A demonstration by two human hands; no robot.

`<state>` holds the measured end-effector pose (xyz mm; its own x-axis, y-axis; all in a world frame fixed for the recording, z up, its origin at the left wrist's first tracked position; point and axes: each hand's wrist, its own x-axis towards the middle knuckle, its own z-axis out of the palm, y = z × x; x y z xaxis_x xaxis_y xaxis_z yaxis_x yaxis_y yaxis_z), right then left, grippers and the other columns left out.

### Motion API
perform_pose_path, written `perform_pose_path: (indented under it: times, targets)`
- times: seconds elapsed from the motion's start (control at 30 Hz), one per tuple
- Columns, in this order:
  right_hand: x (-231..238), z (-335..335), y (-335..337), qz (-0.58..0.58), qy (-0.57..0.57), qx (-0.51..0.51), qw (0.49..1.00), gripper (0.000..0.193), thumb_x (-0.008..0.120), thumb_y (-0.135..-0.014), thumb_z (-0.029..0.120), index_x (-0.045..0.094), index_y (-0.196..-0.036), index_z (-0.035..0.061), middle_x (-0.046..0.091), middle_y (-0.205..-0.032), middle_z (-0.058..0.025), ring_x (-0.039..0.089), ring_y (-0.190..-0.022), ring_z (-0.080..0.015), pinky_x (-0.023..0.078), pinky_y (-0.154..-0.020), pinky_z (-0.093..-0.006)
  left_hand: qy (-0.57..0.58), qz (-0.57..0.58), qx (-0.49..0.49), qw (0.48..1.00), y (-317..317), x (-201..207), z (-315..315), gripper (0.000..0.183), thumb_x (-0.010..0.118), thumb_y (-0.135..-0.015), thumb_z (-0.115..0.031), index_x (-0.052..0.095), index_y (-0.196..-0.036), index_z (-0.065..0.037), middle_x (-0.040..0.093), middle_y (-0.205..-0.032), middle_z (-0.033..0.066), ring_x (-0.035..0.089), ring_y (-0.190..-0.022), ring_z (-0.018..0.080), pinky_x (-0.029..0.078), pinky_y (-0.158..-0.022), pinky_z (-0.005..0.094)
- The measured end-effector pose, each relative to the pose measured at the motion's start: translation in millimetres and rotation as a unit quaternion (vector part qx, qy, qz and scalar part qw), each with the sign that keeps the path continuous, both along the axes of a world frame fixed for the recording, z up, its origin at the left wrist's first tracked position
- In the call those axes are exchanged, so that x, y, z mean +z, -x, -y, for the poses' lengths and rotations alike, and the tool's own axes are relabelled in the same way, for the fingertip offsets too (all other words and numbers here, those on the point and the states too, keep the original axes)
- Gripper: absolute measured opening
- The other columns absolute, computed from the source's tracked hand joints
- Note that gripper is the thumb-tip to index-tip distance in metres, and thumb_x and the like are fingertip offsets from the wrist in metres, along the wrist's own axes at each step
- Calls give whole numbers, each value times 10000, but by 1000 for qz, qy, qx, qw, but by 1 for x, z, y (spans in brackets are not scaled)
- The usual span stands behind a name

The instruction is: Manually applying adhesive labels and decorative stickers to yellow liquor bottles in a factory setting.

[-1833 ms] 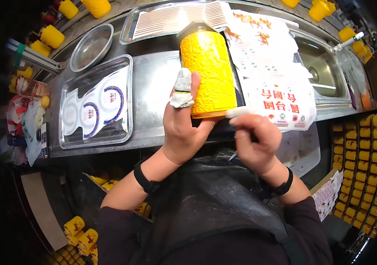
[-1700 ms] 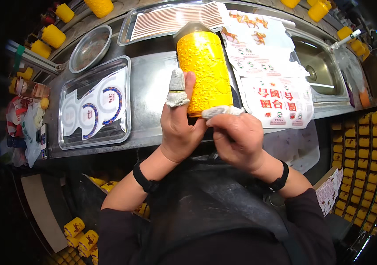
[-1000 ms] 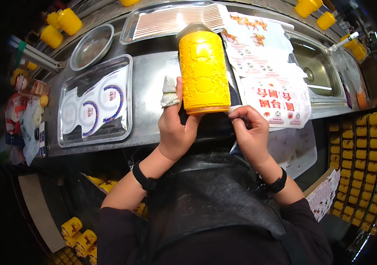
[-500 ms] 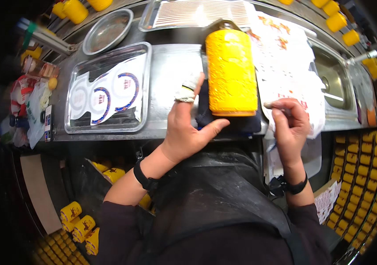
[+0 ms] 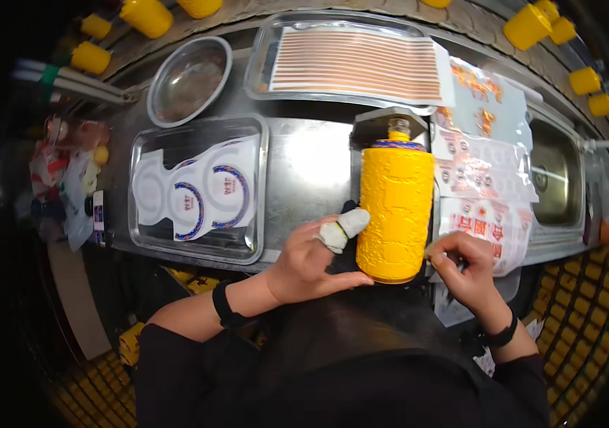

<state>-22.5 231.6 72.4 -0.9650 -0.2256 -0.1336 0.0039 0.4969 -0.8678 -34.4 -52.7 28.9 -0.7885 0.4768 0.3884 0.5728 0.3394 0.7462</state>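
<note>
A yellow bottle with a raised pattern lies on a dark cloth in front of me, its clear neck pointing away. A patterned blue and red band circles its shoulder. My left hand is at the bottle's lower left, thumb and wrapped finger spread apart. The finger, bound in white with a yellow-green band, meets the bottle's left side, and the thumb tip is by its base. Close to the bottle's lower right side, my right hand is closed in a pinch. Whatever its fingertips hold is too small to make out.
On the left, a clear tray holds sheets of curved blue labels. Behind are a metal bowl and a tray of copper-striped sheets. Sticker sheets lie beside a sink at right. Yellow bottles stand around.
The view has shifted, so the bottle and counter appear lower. My left hand has come in against the bottle's left side. My right hand stays pinched beside it.
</note>
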Motion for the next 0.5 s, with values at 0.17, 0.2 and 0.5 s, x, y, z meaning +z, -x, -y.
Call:
perform_pose_path:
  times: [0.17,0.2,0.5]
  targets:
    - [-19,6,2,1,71,-41,997,27,628,-781,18,630,-777,-8,606,-673,-14,504,-534,-33,383,-500,-195,-22,16,7,1000,-4,-6,-4,811,892,-652,-317,521,-1259,73,621,-1190,207,640,-1052,324,520,-882,376]
    - [-25,8,-2,0,99,-55,994,26,624,-786,19,630,-780,-5,610,-677,-9,506,-540,-30,385,-503,-192,-24,13,1,1000,-5,-11,-6,811,892,-652,-317,521,-1259,73,621,-1190,207,640,-1052,324,520,-882,376]
    - [-36,23,-38,-53,111,-154,980,71,629,-820,21,649,-886,3,641,-778,16,452,-574,10,354,-529,-164,-42,41,27,998,-24,-4,3,887,869,-696,-249,382,-1372,60,538,-1357,200,544,-1243,297,417,-1031,348]
